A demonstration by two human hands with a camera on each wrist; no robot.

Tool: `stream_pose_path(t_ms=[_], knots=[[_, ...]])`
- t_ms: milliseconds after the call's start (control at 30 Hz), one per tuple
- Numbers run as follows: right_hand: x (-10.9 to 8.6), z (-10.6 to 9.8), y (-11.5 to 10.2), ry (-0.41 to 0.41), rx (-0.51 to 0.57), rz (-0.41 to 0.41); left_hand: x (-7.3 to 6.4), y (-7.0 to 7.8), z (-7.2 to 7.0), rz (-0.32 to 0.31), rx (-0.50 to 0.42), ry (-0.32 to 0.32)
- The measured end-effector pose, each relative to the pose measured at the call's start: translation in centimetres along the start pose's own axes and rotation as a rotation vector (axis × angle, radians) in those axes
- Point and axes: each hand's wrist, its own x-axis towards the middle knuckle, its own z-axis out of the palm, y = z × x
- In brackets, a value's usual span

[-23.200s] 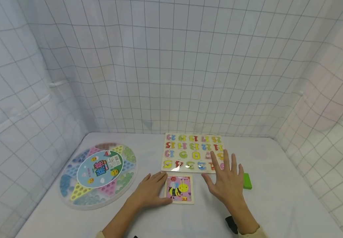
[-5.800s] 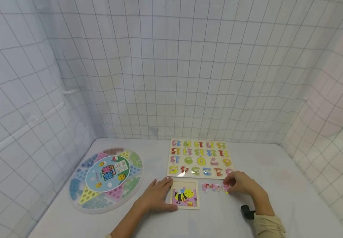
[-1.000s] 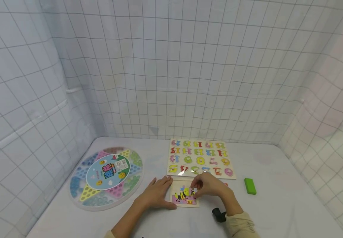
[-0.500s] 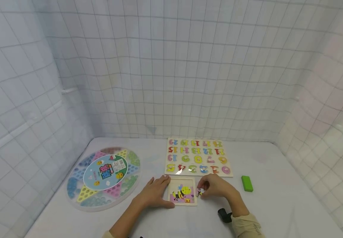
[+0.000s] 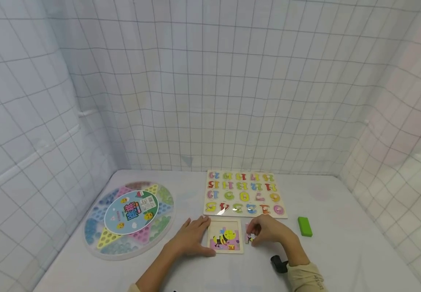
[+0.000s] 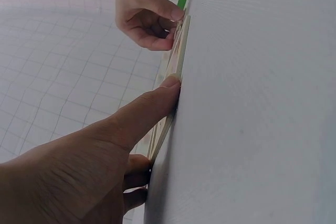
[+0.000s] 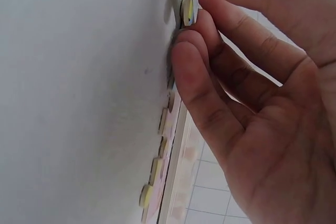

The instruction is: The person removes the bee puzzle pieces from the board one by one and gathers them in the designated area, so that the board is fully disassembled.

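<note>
A square wooden puzzle tray (image 5: 224, 219) with a bee picture lies before me; bare wood shows along its top and part of the sides. My left hand (image 5: 189, 239) rests at its left side, thumb at the lower corner and fingertips at the upper one. Just right of the tray, my right hand (image 5: 266, 230) pinches a small pink puzzle piece (image 5: 248, 239) with black and yellow marks. The right wrist view shows the piece's edge (image 7: 188, 11) by the fingertips. More loose puzzle pieces (image 7: 159, 145) lie in a row there, hidden behind the hand in the head view.
Behind the tray lies a number puzzle board (image 5: 244, 193). A round Chinese checkers set (image 5: 130, 219) is at the left. At the right are a green block (image 5: 305, 226) and, by the right wrist, a black object (image 5: 278, 264). Gridded curtains (image 5: 210, 89) enclose the table.
Over the last second, my right hand has moved right with the pinched piece, from over the tray to beside it. My left hand has stayed at the tray. Earlier, the bee picture filled the tray.
</note>
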Motion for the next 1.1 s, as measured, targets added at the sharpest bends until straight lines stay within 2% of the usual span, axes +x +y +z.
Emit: stream_pose_path(t_ms=[367,800,1100], knots=[[0.11,-0.11,-0.47,0.003,-0.02,0.051,0.14,-0.35,-0.18,0.022,-0.005,0.016],[-0.1,-0.08,-0.41,-0.005,-0.034,0.024,0.11,-0.36,0.2,0.013,0.0,0.01],[-0.05,-0.03,-0.23,-0.011,-0.022,0.047,0.16,-0.37,0.13,0.018,-0.003,0.016]])
